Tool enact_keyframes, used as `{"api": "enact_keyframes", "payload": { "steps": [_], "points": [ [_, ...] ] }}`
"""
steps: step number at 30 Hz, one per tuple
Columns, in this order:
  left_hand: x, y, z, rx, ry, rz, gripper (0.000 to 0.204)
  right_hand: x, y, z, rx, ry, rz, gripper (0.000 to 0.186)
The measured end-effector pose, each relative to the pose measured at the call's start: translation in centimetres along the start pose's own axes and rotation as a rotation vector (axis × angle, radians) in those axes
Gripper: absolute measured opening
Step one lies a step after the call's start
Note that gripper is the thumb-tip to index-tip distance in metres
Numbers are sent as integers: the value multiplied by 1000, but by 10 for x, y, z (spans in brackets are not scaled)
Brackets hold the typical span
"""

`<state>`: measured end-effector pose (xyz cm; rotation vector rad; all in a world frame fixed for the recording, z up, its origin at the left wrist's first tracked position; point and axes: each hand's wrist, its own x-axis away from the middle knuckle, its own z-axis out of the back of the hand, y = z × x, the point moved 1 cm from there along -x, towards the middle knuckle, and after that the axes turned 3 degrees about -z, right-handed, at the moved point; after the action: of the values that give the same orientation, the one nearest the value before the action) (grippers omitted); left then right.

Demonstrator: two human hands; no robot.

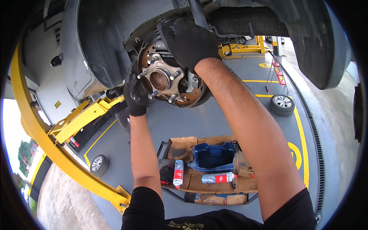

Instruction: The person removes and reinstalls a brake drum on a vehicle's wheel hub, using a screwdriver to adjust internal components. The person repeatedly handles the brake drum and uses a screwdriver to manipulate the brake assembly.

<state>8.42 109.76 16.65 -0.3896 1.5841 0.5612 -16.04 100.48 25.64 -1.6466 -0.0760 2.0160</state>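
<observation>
A drum brake assembly with its drum off hangs in the wheel arch. Its wheel hub [160, 78] has a rusty centre and several protruding studs. Around the hub show brown brake shoes [143, 57], a spring and the backing plate. My left hand [136, 94], in a black glove, is closed around the left edge of the assembly, its fingers pointing up. Also black-gloved, my right hand [195, 43] reaches over the top of the brake with its fingers curled. What those fingers grip is hidden behind the glove.
Below stands a cart with a cardboard-lined tray [184, 142], holding a cut-open blue container [213, 156] and two spray cans [178, 173]. A yellow lift arm [86, 119] and post are at left. Wheels [282, 104] lie on the floor, near a red stepladder [278, 73].
</observation>
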Motion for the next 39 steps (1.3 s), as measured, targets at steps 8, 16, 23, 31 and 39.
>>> {"api": "enact_keyframes", "payload": {
  "steps": [8, 16, 23, 31, 39],
  "points": [
    [46, -9, -5, -761, 61, -351, 45, 4, -1, -3, -191, 141, 136, 46],
    [189, -9, -42, -312, 294, 75, 47, 105, 41, 5, -330, 431, 350, 35],
    [298, 82, -151, -167, 99, 467, 41, 354, 123, -20, -857, -345, -230, 55],
    [362, 101, -204, 123, -31, 858, 40, 404, 205, 0, -1433, -391, -1075, 58],
    [122, 250, -139, -345, -43, 349, 51, 207, 131, 36, -446, 56, 199, 53]
  ]
}}
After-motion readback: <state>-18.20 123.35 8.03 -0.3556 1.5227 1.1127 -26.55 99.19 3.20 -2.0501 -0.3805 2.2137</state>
